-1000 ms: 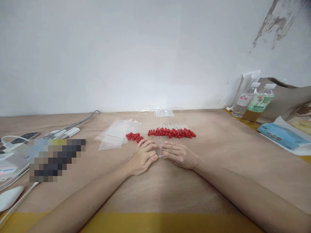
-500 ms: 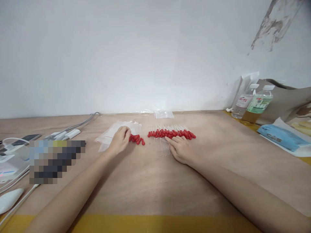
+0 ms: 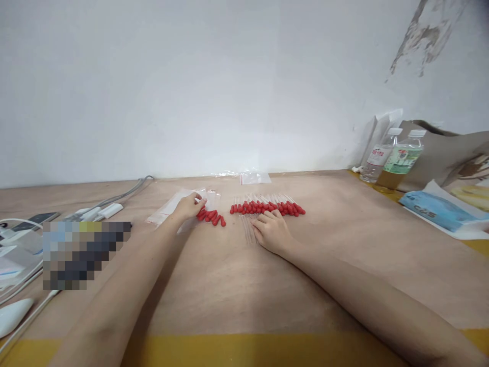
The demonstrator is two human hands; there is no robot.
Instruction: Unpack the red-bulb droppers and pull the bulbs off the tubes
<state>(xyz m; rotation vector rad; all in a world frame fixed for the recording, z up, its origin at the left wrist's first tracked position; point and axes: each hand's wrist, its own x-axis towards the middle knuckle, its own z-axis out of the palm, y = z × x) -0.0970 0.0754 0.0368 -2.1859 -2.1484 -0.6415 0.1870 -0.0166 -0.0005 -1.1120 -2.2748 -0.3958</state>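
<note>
My left hand (image 3: 191, 206) is at the plastic zip bags (image 3: 168, 207), beside a small heap of loose red rubber bulbs (image 3: 211, 216). Its thumb and index finger come close together; what is between them, if anything, is too small to make out. My right hand (image 3: 272, 230) rests on the table with bent fingers pressed on a row of thin clear glass tubes (image 3: 247, 232), partly hiding them. Just beyond it lies a row of droppers (image 3: 267, 207), their red bulbs towards me and their clear stems towards the wall.
Another clear bag (image 3: 255, 178) lies by the wall. Two bottles (image 3: 399, 160), a grey bag (image 3: 439, 153) and a blue tissue pack (image 3: 435, 209) stand or lie on the right. Cables (image 3: 132, 189), chargers and a white mouse (image 3: 13, 316) are on the left.
My right hand has shifted left over the glass tubes and covers more of them. My left hand has turned slightly, its fingers more stretched, and more of the red bulbs show.
</note>
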